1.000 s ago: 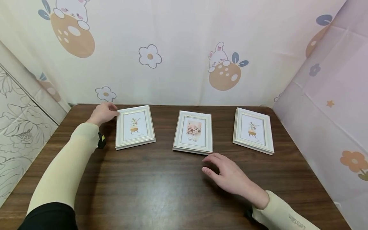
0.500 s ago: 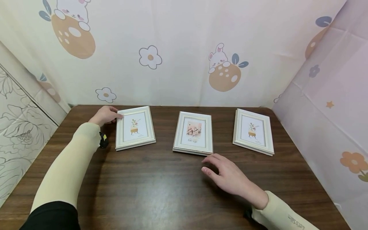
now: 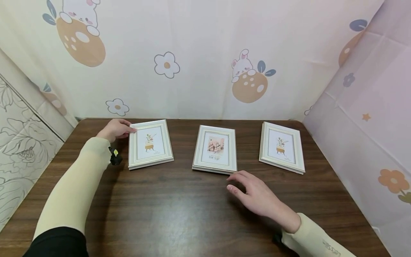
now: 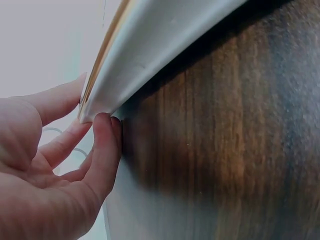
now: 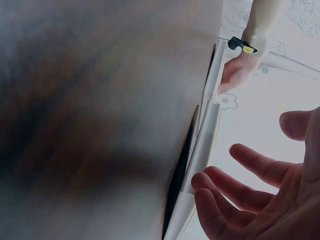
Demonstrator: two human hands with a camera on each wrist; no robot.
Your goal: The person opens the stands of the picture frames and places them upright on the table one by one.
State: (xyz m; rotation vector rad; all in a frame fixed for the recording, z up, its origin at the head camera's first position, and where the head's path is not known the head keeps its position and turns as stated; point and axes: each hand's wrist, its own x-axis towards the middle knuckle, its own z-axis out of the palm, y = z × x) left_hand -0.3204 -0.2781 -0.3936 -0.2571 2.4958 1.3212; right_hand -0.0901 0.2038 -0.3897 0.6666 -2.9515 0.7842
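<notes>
Three white picture frames lie face up on a dark wooden table (image 3: 167,214). My left hand (image 3: 114,130) pinches the upper left corner of the left picture frame (image 3: 132,153), which shows a potted plant. In the left wrist view one finger lies on its face and other fingers (image 4: 103,150) touch its edge and underside. My right hand (image 3: 257,194) hovers with loosely bent fingers just below the lower right corner of the middle picture frame (image 3: 214,166), which has a pink flower print. It holds nothing. To its upper right lies the right picture frame (image 3: 282,142), with another plant print.
A pale curtain (image 3: 199,85) printed with rabbits and flowers hangs along the table's back edge. Another printed cloth (image 3: 363,142) runs down the right side. On the left is a panel (image 3: 25,146) with flower line drawings.
My left hand has moved slightly right, from the left picture frame's edge onto its corner, and has taken hold of it. The right hand and the frames stay practically where they were.
</notes>
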